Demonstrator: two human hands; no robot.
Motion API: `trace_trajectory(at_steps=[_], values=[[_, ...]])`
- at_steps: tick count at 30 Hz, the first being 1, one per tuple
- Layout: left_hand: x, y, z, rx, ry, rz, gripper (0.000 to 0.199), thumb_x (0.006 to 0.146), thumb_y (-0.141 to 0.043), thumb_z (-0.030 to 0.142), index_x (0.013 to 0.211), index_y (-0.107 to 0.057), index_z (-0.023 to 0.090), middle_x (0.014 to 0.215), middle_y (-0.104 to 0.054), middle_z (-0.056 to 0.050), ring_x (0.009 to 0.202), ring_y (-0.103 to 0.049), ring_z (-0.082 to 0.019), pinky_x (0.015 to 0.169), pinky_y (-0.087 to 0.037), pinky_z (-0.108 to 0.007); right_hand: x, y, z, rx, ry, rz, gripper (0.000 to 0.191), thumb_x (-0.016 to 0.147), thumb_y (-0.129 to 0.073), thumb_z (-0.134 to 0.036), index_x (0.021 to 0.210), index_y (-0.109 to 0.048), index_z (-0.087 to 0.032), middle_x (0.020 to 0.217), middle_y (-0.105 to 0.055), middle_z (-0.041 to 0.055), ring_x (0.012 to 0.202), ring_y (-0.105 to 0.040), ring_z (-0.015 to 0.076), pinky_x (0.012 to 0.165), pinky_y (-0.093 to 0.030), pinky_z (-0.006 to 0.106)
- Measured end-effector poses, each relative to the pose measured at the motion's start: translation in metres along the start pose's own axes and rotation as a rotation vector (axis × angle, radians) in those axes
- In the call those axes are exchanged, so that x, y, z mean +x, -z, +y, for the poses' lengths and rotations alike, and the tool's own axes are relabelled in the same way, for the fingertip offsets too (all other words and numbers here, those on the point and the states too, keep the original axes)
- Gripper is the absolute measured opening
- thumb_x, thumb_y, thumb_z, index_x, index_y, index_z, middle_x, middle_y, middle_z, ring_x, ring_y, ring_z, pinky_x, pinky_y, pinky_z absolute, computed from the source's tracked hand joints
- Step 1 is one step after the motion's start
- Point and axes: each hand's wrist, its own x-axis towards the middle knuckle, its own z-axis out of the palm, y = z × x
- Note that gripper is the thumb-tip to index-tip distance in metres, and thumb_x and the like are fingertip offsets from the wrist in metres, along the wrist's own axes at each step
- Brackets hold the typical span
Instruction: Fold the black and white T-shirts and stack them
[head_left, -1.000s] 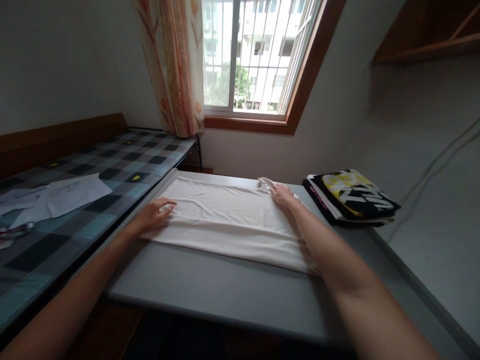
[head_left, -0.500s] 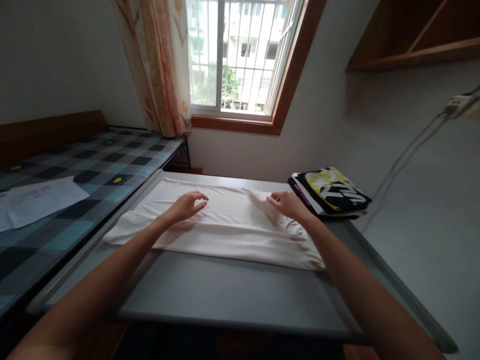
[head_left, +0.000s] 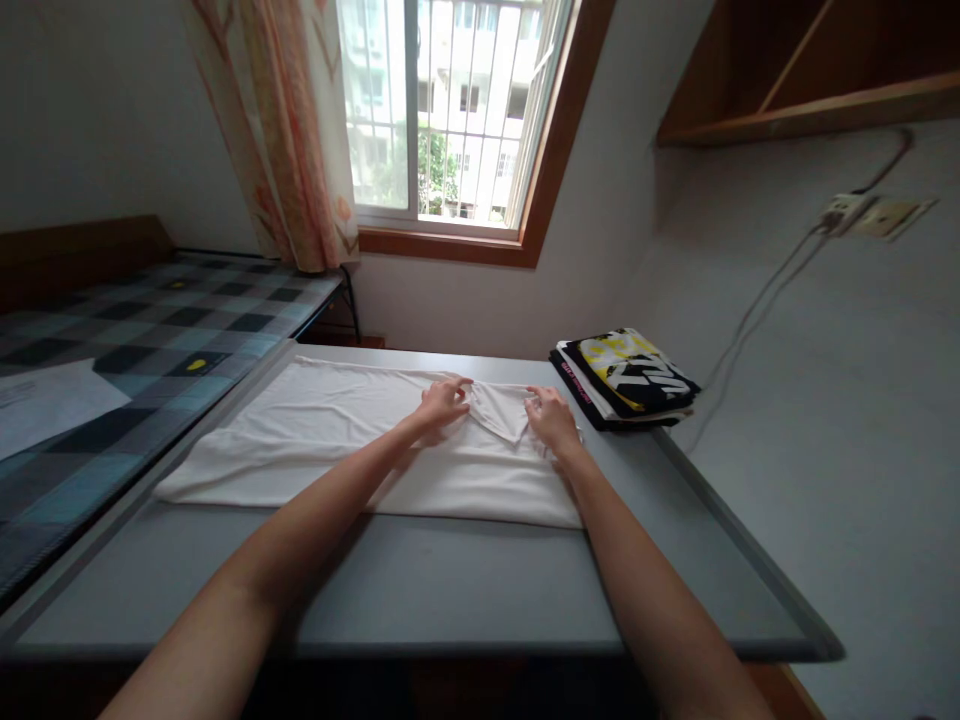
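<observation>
folding, seemingly midway: white garment (head_left: 360,405), triangular flap (head_left: 499,412) laid over, length not yet shortened; left hand (head_left: 444,402), fingers parted; right hand (head_left: 553,418), finger closure unclear

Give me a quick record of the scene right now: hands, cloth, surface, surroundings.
Left hand: left hand at the left side of a small turned-over flap; grip unclear
Right hand: right hand at the flap's right side; grip unclear
Cloth: white cloth, spread lengthwise, lightly wrinkled
Surface: grey table
Right of cloth: stack of folded fabric, black, yellow and white on top
Left of table: checked bed with paper on it
Behind: barred window, patterned curtain
</observation>
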Motion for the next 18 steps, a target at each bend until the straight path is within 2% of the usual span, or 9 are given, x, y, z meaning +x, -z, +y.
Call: trace_trajectory(at_steps=[3, 6, 10, 13, 16, 18], values=[[0.001, -0.007, 0.004, -0.066, -0.007, -0.028, 0.035, 0.077, -0.066, 0.014, 0.110, -0.073, 0.020, 0.096, -0.075, -0.006, 0.091, -0.069, -0.021, 0.084, -0.053, -0.033, -0.008, -0.014, 0.007, -0.080, -0.013, -0.032, 0.038, 0.096, -0.051, -0.033, 0.130, -0.065, -0.022, 0.137, -0.058, 0.0121, 0.121, -0.054, 0.0295, 0.102, -0.040, 0.041], [0.001, -0.008, 0.006, -0.221, -0.051, -0.061, 0.027, 0.075, -0.063, 0.010, 0.097, -0.075, 0.016, 0.089, -0.075, -0.005, 0.080, -0.070, -0.016, 0.074, -0.055, -0.026, -0.011, -0.019, 0.011, -0.147, 0.008, -0.085, 0.042, 0.098, -0.049, -0.039, 0.135, -0.062, -0.024, 0.141, -0.054, 0.0118, 0.127, -0.048, 0.0308, 0.105, -0.036, 0.043], [0.000, -0.004, 0.002, -0.499, -0.028, 0.006, 0.026, 0.071, -0.059, 0.006, 0.091, -0.074, 0.013, 0.086, -0.073, -0.006, 0.073, -0.068, -0.015, 0.067, -0.055, -0.024, -0.011, -0.017, 0.009, -0.208, 0.013, -0.115, 0.046, 0.099, -0.044, -0.042, 0.140, -0.057, -0.025, 0.144, -0.050, 0.0133, 0.130, -0.045, 0.0322, 0.106, -0.035, 0.045], [-0.001, 0.001, -0.001, -0.435, 0.051, -0.005, 0.029, 0.072, -0.060, 0.008, 0.097, -0.073, 0.013, 0.086, -0.072, -0.006, 0.071, -0.067, -0.016, 0.063, -0.054, -0.024, -0.011, -0.015, 0.007, -0.222, 0.009, -0.120, 0.046, 0.100, -0.043, -0.042, 0.141, -0.056, -0.025, 0.144, -0.050, 0.0132, 0.130, -0.045, 0.0316, 0.106, -0.035, 0.045], [-0.004, 0.001, -0.001, -0.235, 0.020, -0.061, 0.033, 0.071, -0.067, 0.012, 0.103, -0.073, 0.017, 0.087, -0.073, -0.004, 0.076, -0.068, -0.017, 0.070, -0.054, -0.025, -0.011, -0.015, 0.007, -0.228, 0.006, -0.118, 0.046, 0.100, -0.043, -0.042, 0.139, -0.057, -0.026, 0.144, -0.051, 0.0128, 0.130, -0.045, 0.0312, 0.106, -0.035, 0.045], [-0.006, -0.002, 0.000, -0.083, -0.021, -0.053, 0.032, 0.072, -0.070, 0.014, 0.104, -0.074, 0.020, 0.088, -0.073, -0.004, 0.079, -0.068, -0.018, 0.075, -0.054, -0.027, -0.011, -0.016, 0.008, -0.224, 0.012, -0.118, 0.046, 0.099, -0.043, -0.042, 0.139, -0.058, -0.025, 0.143, -0.051, 0.0129, 0.130, -0.045, 0.0314, 0.106, -0.036, 0.045]])
